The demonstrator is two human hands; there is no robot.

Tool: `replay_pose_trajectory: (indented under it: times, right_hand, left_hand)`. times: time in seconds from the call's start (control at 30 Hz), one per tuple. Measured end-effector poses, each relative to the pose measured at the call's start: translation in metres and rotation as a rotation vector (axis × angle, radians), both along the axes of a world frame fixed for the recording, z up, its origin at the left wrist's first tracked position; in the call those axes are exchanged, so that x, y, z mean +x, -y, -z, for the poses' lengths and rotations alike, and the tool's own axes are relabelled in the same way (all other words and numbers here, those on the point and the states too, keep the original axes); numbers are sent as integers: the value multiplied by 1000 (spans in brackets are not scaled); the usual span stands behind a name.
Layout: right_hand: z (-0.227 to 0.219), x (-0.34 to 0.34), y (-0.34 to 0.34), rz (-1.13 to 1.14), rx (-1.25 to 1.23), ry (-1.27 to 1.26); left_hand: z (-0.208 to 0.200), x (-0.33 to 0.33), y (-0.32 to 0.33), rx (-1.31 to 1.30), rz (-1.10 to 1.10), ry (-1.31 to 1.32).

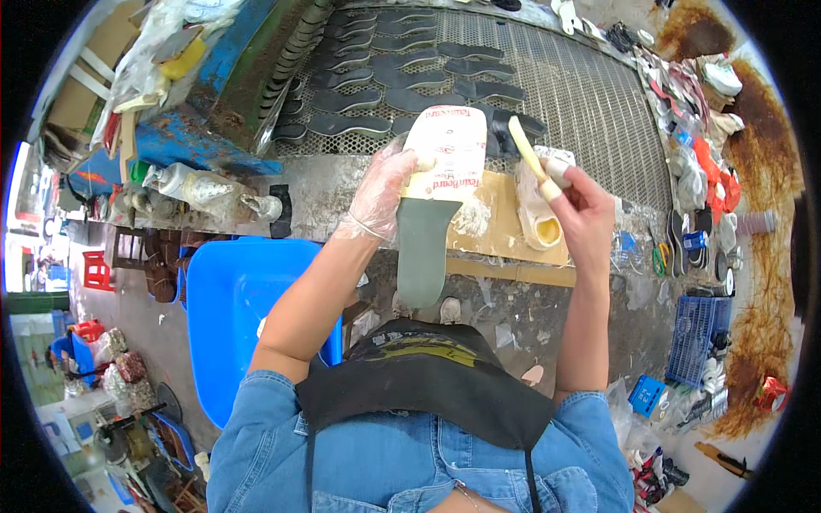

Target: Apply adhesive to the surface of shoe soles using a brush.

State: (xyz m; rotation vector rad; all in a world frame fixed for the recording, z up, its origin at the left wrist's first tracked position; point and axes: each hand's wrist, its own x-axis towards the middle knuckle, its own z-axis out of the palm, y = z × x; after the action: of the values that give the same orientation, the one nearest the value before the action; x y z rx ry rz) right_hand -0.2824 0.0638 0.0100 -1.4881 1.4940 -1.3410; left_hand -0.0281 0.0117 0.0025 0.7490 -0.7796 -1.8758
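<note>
My left hand [379, 195], in a thin clear plastic glove, is closed on the edge of a shoe insole [424, 244]. Its wide upper part is white with red print; the narrower heel part is grey-green and points toward me. On the right, my right hand [587, 212] pinches a slim, pale yellow brush-like tool [525, 147], its free end tipped up and to the left, apart from the insole. White covers sit on fingertips of this hand. Just below and left of those fingers, a whitish pot [532, 210] with yellow stuff inside stands on a cardboard-coloured board [500, 229].
Several dark insoles [349, 99] lie in rows on a metal mesh bench [590, 94] ahead. A blue tub [224, 299] stands at lower left. Glue-smeared bottles [209, 190] lie on the left ledge. At right are a blue crate [697, 338] and scissors [659, 258].
</note>
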Motion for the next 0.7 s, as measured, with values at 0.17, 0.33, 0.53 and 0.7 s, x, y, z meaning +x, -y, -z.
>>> replay_pose_trajectory:
  times: [0.17, 0.33, 0.53, 0.7]
  right_hand:
    - [-10, 3, 15, -65, -17, -61]
    - [-10, 24, -14, -242, -107, -188]
    - [-18, 44, -10, -96, -149, -267]
    - [-20, 41, -13, -209, -91, -294]
  left_hand:
    - [-18, 6, 4, -32, -12, -25]
    - [-14, 17, 16, -5, -45, -99]
    - [-18, 21, 22, -35, -151, -82]
    - [-23, 24, 20, -36, -198, -20]
